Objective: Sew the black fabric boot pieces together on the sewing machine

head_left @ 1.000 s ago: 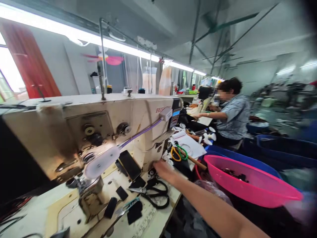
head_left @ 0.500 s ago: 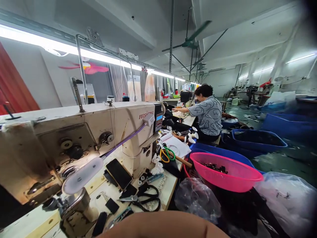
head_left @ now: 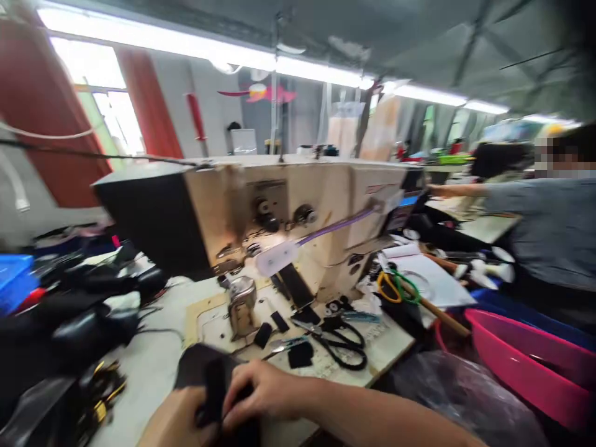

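My right hand (head_left: 261, 388) is closed, thumb and fingers pinched on a black strap (head_left: 215, 388) at the bottom centre. Beside it, my left hand (head_left: 179, 416) is blurred and partly cut off by the lower edge; its fingers are hidden behind the strap. Under both hands lies a dark piece (head_left: 198, 360) on the white table (head_left: 153, 347). Just beyond them stands the sewing machine (head_left: 344, 186), its metal post (head_left: 242, 304) rising from the tabletop. Black-handled scissors (head_left: 342, 341) and small black patches (head_left: 300, 352) lie to the right of my hands.
Black items (head_left: 88, 323) are piled at the left, with a blue bin (head_left: 13, 282) behind. A pink basin (head_left: 526, 354) and clear plastic bag (head_left: 460, 385) are at the right. Green and yellow scissors (head_left: 398, 287) lie near a notebook (head_left: 433, 276). A person (head_left: 554, 223) sits further right.
The view has swung left and down. Both hands now show with the black strap, where before only an arm crossed the bottom edge. The person and basin appear further right.
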### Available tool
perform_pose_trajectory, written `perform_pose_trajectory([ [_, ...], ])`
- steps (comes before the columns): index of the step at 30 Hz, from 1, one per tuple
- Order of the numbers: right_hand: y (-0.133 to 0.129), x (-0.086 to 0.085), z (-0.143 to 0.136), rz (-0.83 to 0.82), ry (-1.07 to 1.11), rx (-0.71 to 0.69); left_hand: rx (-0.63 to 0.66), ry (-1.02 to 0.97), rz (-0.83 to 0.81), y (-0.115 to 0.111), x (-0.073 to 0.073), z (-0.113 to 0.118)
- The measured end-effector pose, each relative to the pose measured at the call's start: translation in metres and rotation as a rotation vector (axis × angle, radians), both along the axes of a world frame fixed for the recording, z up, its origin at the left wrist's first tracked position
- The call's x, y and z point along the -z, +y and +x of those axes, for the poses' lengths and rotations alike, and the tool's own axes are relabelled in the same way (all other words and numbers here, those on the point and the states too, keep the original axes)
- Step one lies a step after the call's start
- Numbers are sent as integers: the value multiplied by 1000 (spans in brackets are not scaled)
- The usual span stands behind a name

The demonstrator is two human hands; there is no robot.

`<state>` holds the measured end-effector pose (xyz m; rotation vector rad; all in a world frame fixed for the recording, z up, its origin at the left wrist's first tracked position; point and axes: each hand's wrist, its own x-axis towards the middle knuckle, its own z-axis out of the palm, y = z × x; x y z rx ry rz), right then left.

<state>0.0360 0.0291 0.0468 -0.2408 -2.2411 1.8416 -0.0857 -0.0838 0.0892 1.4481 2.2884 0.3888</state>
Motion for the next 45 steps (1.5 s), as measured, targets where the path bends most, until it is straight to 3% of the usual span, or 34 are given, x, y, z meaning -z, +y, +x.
perform_pose_trajectory([
  [2, -6, 8, 4, -61, -55, 168, -2, 19, -80, -3, 11, -5],
  [6, -9, 15, 5, -12, -99, 236, -58, -29, -72, -6, 21, -12],
  [11, -17, 16, -1, 111, -119, 348, -5, -180, -11, -8, 17, -14],
  [17, -19, 9, -3, 167, -160, 420, -28, -255, 15, -10, 14, -19],
  [23, -15, 10, -6, 152, -166, 419, -50, -283, 38, -11, 20, -21],
  [30, -8, 7, -9, 152, -193, 399, -55, -328, 58, -12, 16, -21],
  [45, -4, 1, -12, 174, -234, 379, -196, -511, 102, -4, 21, -19],
])
